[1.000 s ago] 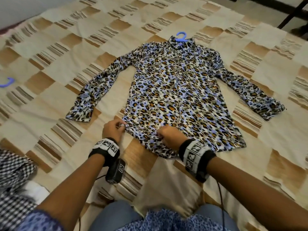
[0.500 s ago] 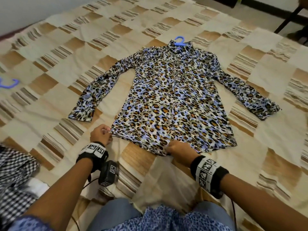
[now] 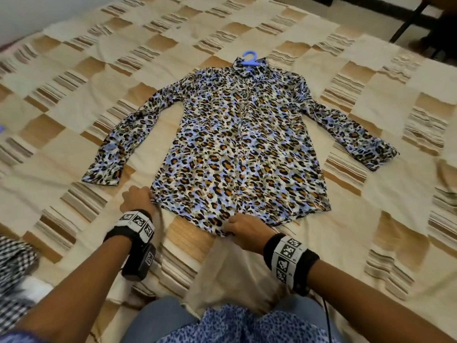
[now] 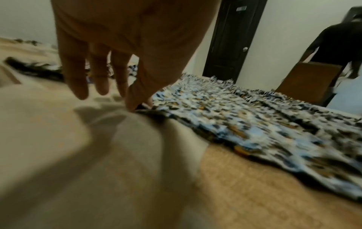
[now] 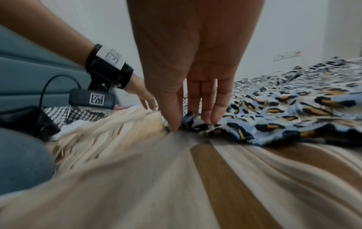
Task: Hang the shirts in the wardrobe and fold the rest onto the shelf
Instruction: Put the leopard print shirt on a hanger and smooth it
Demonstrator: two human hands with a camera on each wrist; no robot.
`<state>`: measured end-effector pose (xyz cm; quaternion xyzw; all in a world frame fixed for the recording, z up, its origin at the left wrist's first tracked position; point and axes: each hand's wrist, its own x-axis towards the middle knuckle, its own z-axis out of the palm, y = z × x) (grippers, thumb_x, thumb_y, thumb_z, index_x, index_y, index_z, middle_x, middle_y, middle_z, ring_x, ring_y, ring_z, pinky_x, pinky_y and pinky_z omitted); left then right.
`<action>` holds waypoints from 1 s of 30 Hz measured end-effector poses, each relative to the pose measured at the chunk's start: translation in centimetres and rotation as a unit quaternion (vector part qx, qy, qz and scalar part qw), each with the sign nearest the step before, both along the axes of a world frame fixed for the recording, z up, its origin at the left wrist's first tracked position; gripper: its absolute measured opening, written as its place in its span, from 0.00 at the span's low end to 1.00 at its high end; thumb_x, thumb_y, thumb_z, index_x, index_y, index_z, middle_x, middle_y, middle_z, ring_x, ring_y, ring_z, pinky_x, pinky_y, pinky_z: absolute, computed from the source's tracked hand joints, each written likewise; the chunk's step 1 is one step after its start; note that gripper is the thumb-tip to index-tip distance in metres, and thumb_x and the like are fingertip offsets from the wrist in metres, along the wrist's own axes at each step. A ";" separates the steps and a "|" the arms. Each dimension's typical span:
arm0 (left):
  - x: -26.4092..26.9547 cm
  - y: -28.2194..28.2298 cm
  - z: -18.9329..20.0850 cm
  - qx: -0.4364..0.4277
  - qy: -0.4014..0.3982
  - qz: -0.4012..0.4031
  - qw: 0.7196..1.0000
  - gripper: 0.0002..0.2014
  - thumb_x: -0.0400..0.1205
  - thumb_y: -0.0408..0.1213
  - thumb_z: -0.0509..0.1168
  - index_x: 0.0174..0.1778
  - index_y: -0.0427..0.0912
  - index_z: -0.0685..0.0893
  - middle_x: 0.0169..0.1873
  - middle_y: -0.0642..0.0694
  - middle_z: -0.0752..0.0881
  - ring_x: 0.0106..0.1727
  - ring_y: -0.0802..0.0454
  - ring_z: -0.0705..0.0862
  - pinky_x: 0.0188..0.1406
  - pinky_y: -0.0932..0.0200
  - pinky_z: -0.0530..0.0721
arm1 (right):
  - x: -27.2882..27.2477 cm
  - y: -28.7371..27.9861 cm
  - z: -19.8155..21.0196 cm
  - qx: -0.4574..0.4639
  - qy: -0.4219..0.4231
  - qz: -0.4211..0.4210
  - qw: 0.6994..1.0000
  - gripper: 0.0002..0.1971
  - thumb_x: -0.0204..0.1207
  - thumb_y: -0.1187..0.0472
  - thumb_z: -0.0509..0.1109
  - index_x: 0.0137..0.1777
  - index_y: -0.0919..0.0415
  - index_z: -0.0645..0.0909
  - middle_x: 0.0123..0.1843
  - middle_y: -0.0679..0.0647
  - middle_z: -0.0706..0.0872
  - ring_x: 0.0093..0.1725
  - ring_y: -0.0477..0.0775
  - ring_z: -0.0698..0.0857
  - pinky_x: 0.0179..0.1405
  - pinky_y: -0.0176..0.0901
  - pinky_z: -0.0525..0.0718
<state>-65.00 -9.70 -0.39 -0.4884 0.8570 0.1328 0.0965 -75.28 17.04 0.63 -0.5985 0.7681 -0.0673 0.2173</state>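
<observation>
Hands pinch the blue-and-brown leopard-print long-sleeved shirt [image 3: 237, 149] by its hem: left hand [image 3: 136, 199] at 8 o'clock, right hand [image 3: 244, 230] at 6.

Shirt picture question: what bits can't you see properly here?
- Hanger: head view shows only its blue hook; the shirt covers the rest.
- Checked cloth: cut off by the head view's left edge.
- Left hand: left wrist view is blurred, so its pinch on the hem is unclear.
- Right hand: fingertips sink into bunched hem in the right wrist view.
- Wardrobe and shelf: in no view.
</observation>
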 end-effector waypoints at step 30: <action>-5.8 19.7 1.4 0.093 0.000 -0.467 0.879 0.08 0.81 0.30 0.56 0.45 0.45 0.79 0.43 0.50 0.77 0.43 0.53 0.74 0.34 0.65 0.68 | -10.0 19.0 -0.9 0.113 0.141 -0.359 0.916 0.08 0.79 0.64 0.64 0.52 0.64 0.84 0.45 0.57 0.80 0.45 0.60 0.81 0.31 0.47 0.81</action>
